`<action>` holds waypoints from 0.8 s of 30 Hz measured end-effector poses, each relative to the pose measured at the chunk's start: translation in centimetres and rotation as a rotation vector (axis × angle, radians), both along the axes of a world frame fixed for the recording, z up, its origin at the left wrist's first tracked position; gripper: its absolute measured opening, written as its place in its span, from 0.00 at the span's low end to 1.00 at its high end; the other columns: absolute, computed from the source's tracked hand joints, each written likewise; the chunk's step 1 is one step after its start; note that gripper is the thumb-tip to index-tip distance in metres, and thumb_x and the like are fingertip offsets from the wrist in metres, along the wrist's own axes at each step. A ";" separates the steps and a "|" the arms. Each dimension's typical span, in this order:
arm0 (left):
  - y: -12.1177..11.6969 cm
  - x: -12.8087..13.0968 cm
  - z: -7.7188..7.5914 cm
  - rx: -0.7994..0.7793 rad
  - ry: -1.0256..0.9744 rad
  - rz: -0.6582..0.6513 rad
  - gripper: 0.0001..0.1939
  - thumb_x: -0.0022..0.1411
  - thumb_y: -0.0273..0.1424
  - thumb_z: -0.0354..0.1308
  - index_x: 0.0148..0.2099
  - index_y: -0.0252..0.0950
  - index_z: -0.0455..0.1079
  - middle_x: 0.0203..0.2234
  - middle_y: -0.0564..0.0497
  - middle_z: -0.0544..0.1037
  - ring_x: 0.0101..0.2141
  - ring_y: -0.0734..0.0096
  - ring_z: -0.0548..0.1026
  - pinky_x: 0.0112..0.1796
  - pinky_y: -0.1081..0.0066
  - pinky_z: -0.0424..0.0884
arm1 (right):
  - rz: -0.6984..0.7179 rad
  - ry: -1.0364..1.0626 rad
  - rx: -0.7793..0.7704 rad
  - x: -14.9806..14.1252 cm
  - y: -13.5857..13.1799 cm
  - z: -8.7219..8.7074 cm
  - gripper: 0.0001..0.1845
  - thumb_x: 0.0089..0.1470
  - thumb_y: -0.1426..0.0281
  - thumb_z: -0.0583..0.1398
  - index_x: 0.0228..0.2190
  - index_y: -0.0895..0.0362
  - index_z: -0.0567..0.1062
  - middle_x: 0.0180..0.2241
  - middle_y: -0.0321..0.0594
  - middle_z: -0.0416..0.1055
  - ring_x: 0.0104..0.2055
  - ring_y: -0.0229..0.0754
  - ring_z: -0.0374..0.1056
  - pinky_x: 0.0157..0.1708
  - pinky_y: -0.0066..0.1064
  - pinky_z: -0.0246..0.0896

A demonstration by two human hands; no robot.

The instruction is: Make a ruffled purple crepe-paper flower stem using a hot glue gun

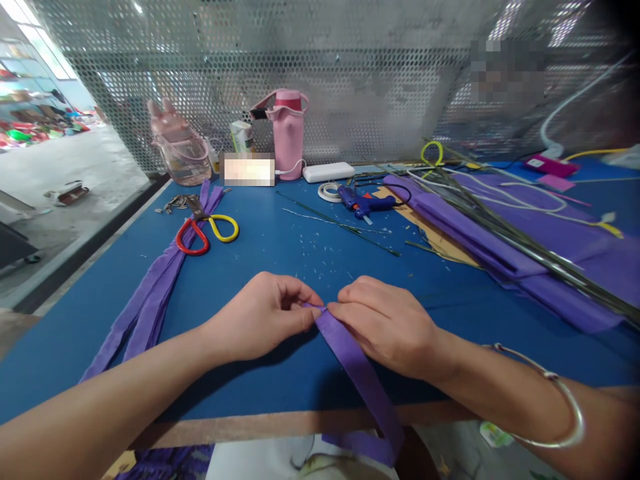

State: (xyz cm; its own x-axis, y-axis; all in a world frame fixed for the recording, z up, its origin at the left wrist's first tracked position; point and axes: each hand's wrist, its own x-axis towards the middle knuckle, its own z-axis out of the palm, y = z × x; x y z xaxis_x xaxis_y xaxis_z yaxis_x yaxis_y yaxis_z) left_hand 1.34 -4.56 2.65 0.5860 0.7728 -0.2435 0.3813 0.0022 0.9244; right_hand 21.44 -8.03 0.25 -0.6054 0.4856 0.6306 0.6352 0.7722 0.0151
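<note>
A long purple fabric strip (357, 363) is pinched at its upper end between both hands, and the rest hangs down over the table's front edge. My left hand (265, 313) closes thumb and forefinger on the strip's tip. Right beside it, my right hand (387, 323) grips the same end, its fingers curled in. The fingertips of the two hands nearly touch. Several more purple strips (155, 293) lie to the left of my left hand. Scissors (200, 227) with one red and one yellow handle rest on top of those strips.
A blue glue gun (367, 203) and a tape roll (330, 192) lie behind the hands, near thin green stems (350, 228). Purple sheets (560, 247) with long dark stems cover the right side. A pink bottle (289, 137), clear jug (183, 157) and white power bank (329, 173) stand along the perforated panel.
</note>
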 end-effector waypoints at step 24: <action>1.8 -1.2 -2.3 0.984 0.386 -0.187 0.13 0.66 0.25 0.49 0.41 0.36 0.77 0.36 0.47 0.78 0.38 0.64 0.75 0.41 0.66 0.72 | -0.211 0.019 -0.523 0.9 2.5 1.0 0.09 0.57 0.68 0.59 0.40 0.56 0.76 0.34 0.39 0.74 0.34 0.40 0.70 0.34 0.31 0.64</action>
